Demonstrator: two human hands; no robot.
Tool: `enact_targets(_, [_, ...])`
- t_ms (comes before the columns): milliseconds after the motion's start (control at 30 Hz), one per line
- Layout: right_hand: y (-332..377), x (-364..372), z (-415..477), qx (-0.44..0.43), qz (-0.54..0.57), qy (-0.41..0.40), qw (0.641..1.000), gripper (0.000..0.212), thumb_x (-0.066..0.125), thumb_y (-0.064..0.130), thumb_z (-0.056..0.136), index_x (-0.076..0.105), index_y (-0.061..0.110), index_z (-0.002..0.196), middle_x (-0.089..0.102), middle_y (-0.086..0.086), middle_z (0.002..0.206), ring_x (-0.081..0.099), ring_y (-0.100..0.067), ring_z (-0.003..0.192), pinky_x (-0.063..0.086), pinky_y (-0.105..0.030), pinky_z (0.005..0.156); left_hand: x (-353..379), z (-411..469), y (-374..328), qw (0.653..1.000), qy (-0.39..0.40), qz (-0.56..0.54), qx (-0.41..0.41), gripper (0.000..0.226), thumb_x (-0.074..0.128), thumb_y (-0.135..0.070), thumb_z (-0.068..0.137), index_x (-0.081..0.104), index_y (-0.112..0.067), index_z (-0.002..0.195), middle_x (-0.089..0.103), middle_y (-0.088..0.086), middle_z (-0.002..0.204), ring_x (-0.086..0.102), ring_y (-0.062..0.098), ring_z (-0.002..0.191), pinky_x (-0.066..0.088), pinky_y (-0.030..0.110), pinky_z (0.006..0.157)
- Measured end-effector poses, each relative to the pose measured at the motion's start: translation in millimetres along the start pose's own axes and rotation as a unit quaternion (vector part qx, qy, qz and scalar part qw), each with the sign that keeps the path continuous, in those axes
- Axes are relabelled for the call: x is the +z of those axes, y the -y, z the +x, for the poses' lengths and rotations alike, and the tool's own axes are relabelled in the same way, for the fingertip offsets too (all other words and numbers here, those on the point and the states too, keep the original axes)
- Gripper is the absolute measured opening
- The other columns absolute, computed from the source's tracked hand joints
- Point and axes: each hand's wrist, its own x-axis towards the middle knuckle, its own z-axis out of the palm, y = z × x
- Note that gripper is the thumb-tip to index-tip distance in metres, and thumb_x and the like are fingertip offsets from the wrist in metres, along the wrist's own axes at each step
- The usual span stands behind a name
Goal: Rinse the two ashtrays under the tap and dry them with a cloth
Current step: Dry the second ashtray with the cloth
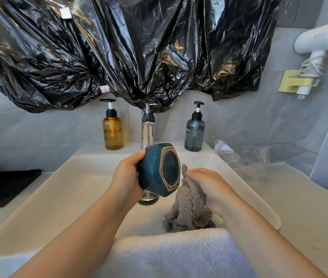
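Stage: drying step, judged. The teal hexagonal ashtray is held up over the sink with the grey cloth at hand.
Tap: the chrome tap shows no stream, so the rinse of this one is likely done.
Wetness: glaze is glossy; drops are too small to tell.
Left to do: wipe this ashtray, then set it down. The second ashtray is not in view, so its state is unknown.
Left hand: the left hand grips the ashtray by its side wall, thumb over the upper edge. The other fingers are hidden behind the body.
Ashtray pose: tipped on its side, with the unglazed brown-ringed base facing right toward the cloth and the mouth turned away from the camera.
Right hand: the right hand has its fingers curled round a bunch of the cloth, and the rest hangs down into the basin.
Ashtray vs fingers: the base sits just beside the right fingertips, and a cloth corner pokes up next to the base edge. Contact looks close but not certain.
Below: the drain lies under the ashtray.
Front rim: a white towel is draped over it.
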Motion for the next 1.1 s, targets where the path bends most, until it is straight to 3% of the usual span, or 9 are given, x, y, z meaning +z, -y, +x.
enact_targets(100, [7.3,1.8,-9.0,-0.202,-0.009,-0.124,0.971,0.01,0.059,0.028,0.093,0.067,0.021,0.096,0.067,0.002,0.099,0.061,-0.015,0.099,0.05,-0.028,0.082,-2.2,3.2,0.4,1.0,-0.021,0.02,-0.002,0.026,0.048,-0.027,0.096,0.058,-0.013,0.116,0.064,0.012,0.11,0.059,0.029,0.103,0.048,0.043,0.089])
enact_targets(200, [16.3,13.0,-22.2,-0.31,0.011,-0.115,0.944,0.006,0.063,0.026,0.09,0.068,0.025,0.087,0.067,0.012,0.081,0.063,-0.004,0.084,0.05,-0.017,0.07,-3.1,4.5,3.4,0.998,-0.022,0.057,-0.01,0.031,0.049,-0.029,0.096,0.055,-0.013,0.122,0.063,0.013,0.112,0.059,0.03,0.103,0.049,0.044,0.086])
enact_targets(367, [19.2,38.3,-17.5,-0.319,0.015,-0.117,0.94,0.006,0.066,0.024,0.088,0.068,0.025,0.083,0.068,0.006,0.082,0.064,-0.012,0.083,0.052,-0.025,0.074,-1.5,3.5,6.0,0.993,0.022,0.118,0.004,0.024,0.044,-0.03,0.098,0.058,-0.012,0.107,0.063,0.013,0.101,0.059,0.026,0.09,0.046,0.041,0.086])
enact_targets(467, [17.9,45.9,-17.7,-0.312,0.012,-0.089,0.946,0.006,0.062,0.022,0.09,0.063,0.022,0.085,0.065,0.006,0.08,0.059,-0.005,0.076,0.047,-0.016,0.067,-1.1,4.2,7.6,0.99,0.03,0.137,0.01,0.023,0.044,-0.029,0.099,0.058,-0.012,0.104,0.063,0.012,0.096,0.058,0.025,0.086,0.047,0.041,0.088])
enact_targets(567, [14.2,44.7,-22.8,-0.311,-0.02,-0.033,0.95,0.006,0.061,0.021,0.092,0.062,0.019,0.087,0.061,0.01,0.075,0.055,0.001,0.068,0.043,-0.008,0.06,-3.6,6.4,8.0,0.992,0.026,0.124,0.004,0.03,0.042,-0.031,0.099,0.058,-0.009,0.113,0.065,0.016,0.106,0.061,0.028,0.094,0.047,0.046,0.094])
enact_targets(733, [9.7,37.4,-31.0,-0.321,-0.081,0.032,0.943,0.007,0.062,0.018,0.091,0.063,0.02,0.085,0.061,0.01,0.079,0.055,0.001,0.073,0.044,-0.009,0.064,-5.1,9.1,6.0,0.997,0.008,0.073,0.003,0.037,0.04,-0.033,0.1,0.057,-0.008,0.12,0.064,0.021,0.117,0.062,0.032,0.101,0.051,0.043,0.085])
enact_targets(867, [5.4,37.0,-35.3,-0.302,-0.136,0.035,0.943,0.009,0.065,0.017,0.088,0.063,0.022,0.081,0.064,0.007,0.083,0.056,0.003,0.077,0.043,-0.005,0.066,-6.9,11.2,1.9,1.0,-0.021,0.002,-0.015,0.038,0.042,-0.032,0.1,0.052,-0.007,0.127,0.062,0.022,0.12,0.062,0.035,0.105,0.052,0.041,0.075])
enact_targets(1000, [2.8,36.1,-33.1,-0.262,-0.158,0.018,0.952,0.009,0.062,0.018,0.09,0.062,0.023,0.083,0.064,0.008,0.087,0.057,0.001,0.082,0.043,-0.004,0.064,-8.2,11.4,-0.2,0.998,-0.024,-0.057,-0.016,0.042,0.042,-0.033,0.099,0.047,-0.01,0.134,0.058,0.017,0.127,0.058,0.034,0.112,0.049,0.048,0.085])
enact_targets(1100, [1.6,33.4,-28.5,-0.205,-0.127,0.021,0.97,0.008,0.059,0.018,0.093,0.064,0.02,0.088,0.064,0.005,0.089,0.059,-0.009,0.087,0.045,-0.017,0.071,-9.4,10.1,-3.5,0.994,-0.019,-0.102,-0.018,0.04,0.039,-0.032,0.101,0.047,-0.013,0.135,0.058,0.015,0.129,0.056,0.033,0.114,0.045,0.051,0.086])
